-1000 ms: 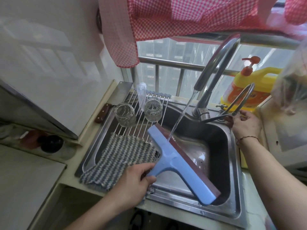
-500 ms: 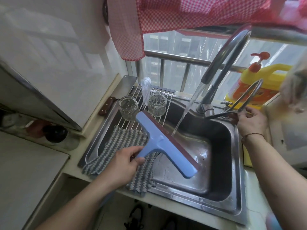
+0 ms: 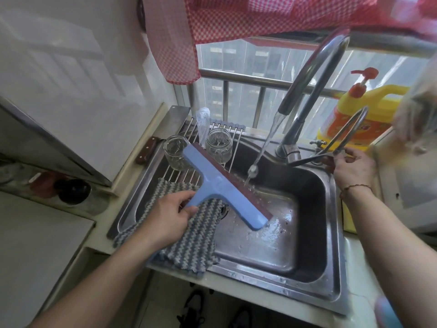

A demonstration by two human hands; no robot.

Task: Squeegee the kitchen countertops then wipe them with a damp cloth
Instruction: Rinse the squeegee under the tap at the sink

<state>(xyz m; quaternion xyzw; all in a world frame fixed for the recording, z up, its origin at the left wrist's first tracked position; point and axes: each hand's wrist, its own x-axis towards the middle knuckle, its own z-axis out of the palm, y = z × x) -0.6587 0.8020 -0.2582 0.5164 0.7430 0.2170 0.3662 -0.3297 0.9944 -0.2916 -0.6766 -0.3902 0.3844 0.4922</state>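
Observation:
My left hand (image 3: pixel 169 217) grips the handle of a blue squeegee (image 3: pixel 220 185) with a dark red rubber blade, held over the steel sink (image 3: pixel 307 266). Water runs from the curved faucet (image 3: pixel 309 74) and splashes on the blade's edge. My right hand (image 3: pixel 352 165) holds the faucet's loop lever (image 3: pixel 343 136) at the sink's back right. A grey and blue zigzag cloth (image 3: pixel 189 242) lies draped over the sink's left rim, under my left hand.
Two glass jars (image 3: pixel 218 145) stand on a wire rack (image 3: pixel 189 171) across the sink's back left. A cleaver (image 3: pixel 165 131) lies by the wall. A yellow soap bottle (image 3: pixel 359 114) stands behind the tap. A red checked cloth (image 3: pixel 236 17) hangs above.
The squeegee moved back and left, then its blade came under the running water, which now splashes off it. My right hand stayed on the lever.

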